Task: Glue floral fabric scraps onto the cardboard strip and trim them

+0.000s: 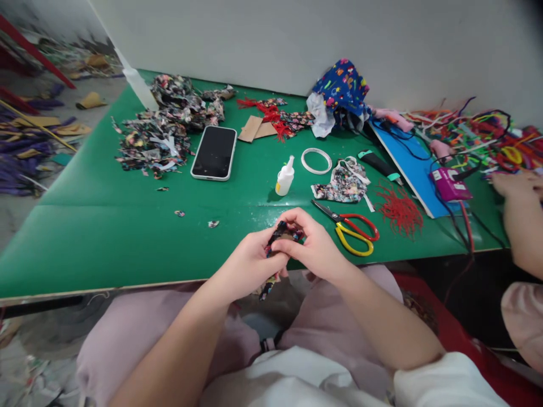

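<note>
Fabric (pixel 281 230): dark floral piece, held between your left hand (pixel 257 257) and your right hand (pixel 311 243).
Left grip: your fingers are closed around the fabric.
Right grip: your thumb presses on the same fabric.
Bottle (pixel 284 181): stands on the tabletop (pixel 106 237), just beyond your hands.
Scissors (pixel 339 217): lie near, to the right of your right hand.

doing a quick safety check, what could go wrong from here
The scissors lie beside the right hand, so a careless reach might nick it. The white bottle stands upright just beyond the hands and could get knocked over. The patterned piece, held by the right hand and left hand, could slip free.
</note>
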`<state>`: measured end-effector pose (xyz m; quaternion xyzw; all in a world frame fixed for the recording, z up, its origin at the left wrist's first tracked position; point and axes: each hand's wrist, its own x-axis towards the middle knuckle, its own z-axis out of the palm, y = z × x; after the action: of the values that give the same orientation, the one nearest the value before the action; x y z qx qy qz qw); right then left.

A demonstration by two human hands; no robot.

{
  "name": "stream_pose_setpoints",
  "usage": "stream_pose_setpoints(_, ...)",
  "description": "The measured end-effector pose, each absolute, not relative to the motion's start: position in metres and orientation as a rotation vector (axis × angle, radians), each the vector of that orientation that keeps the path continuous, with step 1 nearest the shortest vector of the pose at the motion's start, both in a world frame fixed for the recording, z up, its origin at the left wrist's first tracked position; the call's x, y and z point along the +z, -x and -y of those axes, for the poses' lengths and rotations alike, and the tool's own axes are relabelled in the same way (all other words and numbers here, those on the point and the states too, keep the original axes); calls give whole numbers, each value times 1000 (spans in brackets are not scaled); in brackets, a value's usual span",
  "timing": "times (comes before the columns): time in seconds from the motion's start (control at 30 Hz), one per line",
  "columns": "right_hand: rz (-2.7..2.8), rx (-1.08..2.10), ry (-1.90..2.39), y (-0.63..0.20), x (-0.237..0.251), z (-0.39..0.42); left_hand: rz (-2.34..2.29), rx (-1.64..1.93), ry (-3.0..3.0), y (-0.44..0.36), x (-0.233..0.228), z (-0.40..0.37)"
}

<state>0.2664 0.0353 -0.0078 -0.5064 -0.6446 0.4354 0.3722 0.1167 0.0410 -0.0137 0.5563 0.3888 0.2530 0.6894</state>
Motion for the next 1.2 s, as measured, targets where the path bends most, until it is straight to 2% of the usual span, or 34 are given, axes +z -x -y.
stream_pose_setpoints(0.1,1549,1232,1227,-274,-7,-37,-861,589,-1191,-116,-11,-41)
stream_pose_setpoints(0.27,1469,1072,1264,-281,-8,-41,-886,592,-1106,-115,-9,-44)
stream_pose_setpoints(0.57,1534,974,1307,-271,-12,-39,-903,631,-1091,-115,-9,-43)
stream_pose_setpoints(0.77,1503,1172,1266,-270,-10,-37,-885,633,-1127,-114,-8,-43)
stream_pose_setpoints(1.0,1363,1451,1004,-280,-6,-37,-858,699,-1130,-110,-6,-43)
stream_pose_setpoints(1.2,1264,1378,1129,-281,-6,-41,-901,679,-1135,-112,-5,-43)
